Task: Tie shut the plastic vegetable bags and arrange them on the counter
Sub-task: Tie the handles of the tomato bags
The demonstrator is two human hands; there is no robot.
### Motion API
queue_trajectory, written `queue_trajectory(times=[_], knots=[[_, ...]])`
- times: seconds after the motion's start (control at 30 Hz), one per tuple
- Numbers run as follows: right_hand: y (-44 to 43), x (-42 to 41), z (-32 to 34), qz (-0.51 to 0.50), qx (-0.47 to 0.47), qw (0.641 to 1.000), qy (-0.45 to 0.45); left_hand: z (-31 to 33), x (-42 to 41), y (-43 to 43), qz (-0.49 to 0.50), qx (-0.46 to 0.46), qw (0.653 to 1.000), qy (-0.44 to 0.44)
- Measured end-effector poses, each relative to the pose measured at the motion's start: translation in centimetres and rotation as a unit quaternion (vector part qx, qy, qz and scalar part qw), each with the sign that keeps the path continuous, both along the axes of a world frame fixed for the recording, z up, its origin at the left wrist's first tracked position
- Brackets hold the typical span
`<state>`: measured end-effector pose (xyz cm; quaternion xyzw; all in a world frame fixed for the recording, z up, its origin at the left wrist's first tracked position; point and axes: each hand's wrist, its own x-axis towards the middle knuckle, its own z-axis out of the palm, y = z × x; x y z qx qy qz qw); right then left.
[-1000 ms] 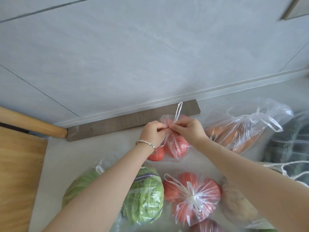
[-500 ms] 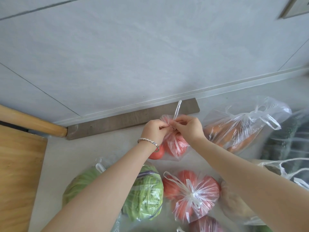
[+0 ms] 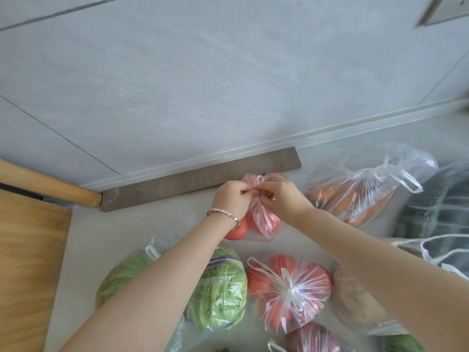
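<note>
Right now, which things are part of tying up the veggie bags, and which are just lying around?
Job: left hand, right hand, far tomato bag they pinch, knotted tomato bag, carrot bag, cabbage bag.
Lying about: wooden board, wooden rod, grey strip.

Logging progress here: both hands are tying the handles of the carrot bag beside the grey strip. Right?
No. In the head view the left hand and right hand are tying the handles of the tomato bag beside the grey strip; the carrot bag lies untouched to the right.
</note>
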<state>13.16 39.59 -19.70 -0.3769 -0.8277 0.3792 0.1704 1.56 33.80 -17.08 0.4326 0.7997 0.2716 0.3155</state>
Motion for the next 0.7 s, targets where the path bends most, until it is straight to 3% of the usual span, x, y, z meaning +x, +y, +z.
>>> queue_trajectory(times=[0.17,0.4,0.57,0.7], knots=[[0.1,-0.1,-0.3,0.009,0.01,1.0,0.001,0.0,0.0,-0.4,-0.003,0.004,1.0,-0.003],[-0.5,0.2,-0.2,-0.081,-0.081,0.993,0.022,-0.9,0.7,-0.9,0.004,0.029,0.999,0.026],[0.3,0.3,0.3,-0.137,-0.265,0.95,0.093,-1.0,0.6,-0.9,0.008,0.043,0.999,0.024],[1.2,0.6,0.7,-0.079,-0.392,0.912,0.091,-1.2,0.3,-1.1,-0.006,0.031,0.999,0.023]])
